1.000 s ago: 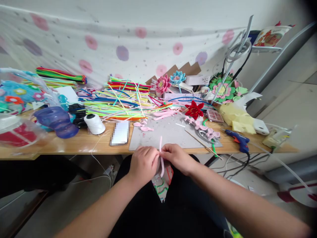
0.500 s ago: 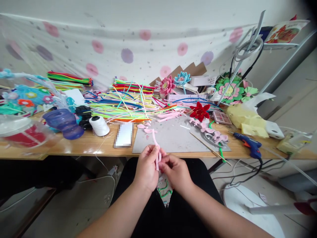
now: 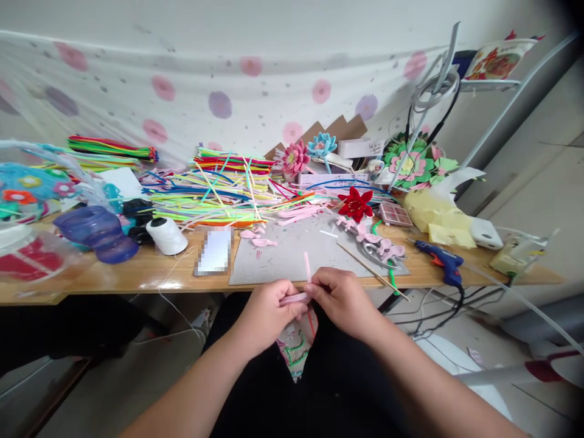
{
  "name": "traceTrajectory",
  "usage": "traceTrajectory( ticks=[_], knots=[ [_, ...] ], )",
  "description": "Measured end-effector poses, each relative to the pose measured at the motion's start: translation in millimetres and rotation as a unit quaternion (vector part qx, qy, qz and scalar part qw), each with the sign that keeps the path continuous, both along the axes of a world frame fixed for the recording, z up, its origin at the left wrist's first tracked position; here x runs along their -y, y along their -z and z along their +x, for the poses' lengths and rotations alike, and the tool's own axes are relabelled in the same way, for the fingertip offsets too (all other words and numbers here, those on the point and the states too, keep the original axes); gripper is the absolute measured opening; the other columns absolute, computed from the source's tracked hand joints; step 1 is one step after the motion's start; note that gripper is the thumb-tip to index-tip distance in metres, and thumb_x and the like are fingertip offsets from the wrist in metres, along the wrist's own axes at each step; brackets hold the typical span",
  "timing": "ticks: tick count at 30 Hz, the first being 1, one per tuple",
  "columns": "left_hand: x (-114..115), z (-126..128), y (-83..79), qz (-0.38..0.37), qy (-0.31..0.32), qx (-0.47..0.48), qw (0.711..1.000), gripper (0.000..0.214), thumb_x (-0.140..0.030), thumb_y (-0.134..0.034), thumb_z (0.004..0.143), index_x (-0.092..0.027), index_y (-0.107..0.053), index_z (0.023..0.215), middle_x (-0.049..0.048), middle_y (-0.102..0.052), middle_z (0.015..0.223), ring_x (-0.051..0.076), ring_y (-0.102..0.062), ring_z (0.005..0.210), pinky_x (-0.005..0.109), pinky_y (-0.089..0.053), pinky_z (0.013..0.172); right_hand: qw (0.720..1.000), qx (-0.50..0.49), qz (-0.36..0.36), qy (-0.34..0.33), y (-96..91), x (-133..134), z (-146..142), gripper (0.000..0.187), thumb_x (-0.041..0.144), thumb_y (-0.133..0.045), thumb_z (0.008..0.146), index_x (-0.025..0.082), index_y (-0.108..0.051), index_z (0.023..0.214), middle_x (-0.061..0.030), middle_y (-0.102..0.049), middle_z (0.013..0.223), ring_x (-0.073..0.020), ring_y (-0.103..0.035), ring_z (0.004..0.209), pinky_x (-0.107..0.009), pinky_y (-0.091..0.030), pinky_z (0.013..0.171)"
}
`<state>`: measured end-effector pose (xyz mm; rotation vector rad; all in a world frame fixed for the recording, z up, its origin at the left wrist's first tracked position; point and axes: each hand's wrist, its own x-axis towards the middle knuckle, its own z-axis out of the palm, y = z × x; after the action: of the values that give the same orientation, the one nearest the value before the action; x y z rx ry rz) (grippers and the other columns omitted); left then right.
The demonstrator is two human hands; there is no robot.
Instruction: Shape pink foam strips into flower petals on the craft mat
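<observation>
Both hands hold a pale pink pipe cleaner [image 3: 307, 267] in front of the table's near edge, above my lap. My left hand [image 3: 272, 310] is closed on its folded part, which points to the left. Pinched at the bend is my right hand [image 3: 340, 298], with one end of the pipe cleaner sticking up past its fingertips. Beyond the hands lies a grey cutting mat [image 3: 287, 261]. Small pink bent pipe-cleaner pieces [image 3: 263, 243] rest on its left side. More pink shaped pieces [image 3: 365, 234] lie in a row at its right.
Bundles of coloured pipe cleaners [image 3: 201, 201] are heaped at the back. A red flower [image 3: 355, 204], a wooden stick [image 3: 371, 271] and a blue glue gun [image 3: 441, 260] lie to the right. A white thread spool [image 3: 166, 236] and a purple vase-like container [image 3: 95, 232] stand left.
The pipe cleaner has turned from upright to a bend, its folded part now lying sideways. My right hand has risen to the bend. The whole view has shifted slightly to the right.
</observation>
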<state>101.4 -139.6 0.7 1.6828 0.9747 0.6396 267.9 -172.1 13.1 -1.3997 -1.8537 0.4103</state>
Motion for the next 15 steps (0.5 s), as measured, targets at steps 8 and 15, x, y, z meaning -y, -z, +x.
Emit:
traceTrajectory(
  ticks=[8, 15],
  knots=[
    [-20.6, -14.0, -11.1, -0.074, 0.096, -0.054, 0.991, 0.021, -0.034, -0.062, 0.072, -0.016, -0.063, 0.061, -0.0008, -0.057, 0.052, 0.012, -0.049, 0.048, 0.022, -0.034, 0.048, 0.978, 0.120, -0.014, -0.170, -7.4, 0.3, 9.6, 0.020, 0.020, -0.053, 0.086, 0.016, -0.062, 0.069, -0.0007, -0.059, 0.066, -0.0103, -0.051, 0.062, -0.022, -0.035, 0.059],
    [-30.9, -9.9, -20.9, -0.058, 0.003, 0.058, 0.997, 0.010, -0.022, -0.071, 0.065, -0.016, -0.065, 0.071, -0.0016, -0.061, 0.060, 0.011, -0.053, 0.054, 0.020, -0.038, 0.051, 0.988, -0.099, -0.104, -0.061, 11.8, -6.0, -5.6, 0.024, 0.024, -0.052, 0.083, 0.016, -0.055, 0.061, 0.0020, -0.052, 0.056, -0.0096, -0.047, 0.053, -0.021, -0.034, 0.053]
  ],
)
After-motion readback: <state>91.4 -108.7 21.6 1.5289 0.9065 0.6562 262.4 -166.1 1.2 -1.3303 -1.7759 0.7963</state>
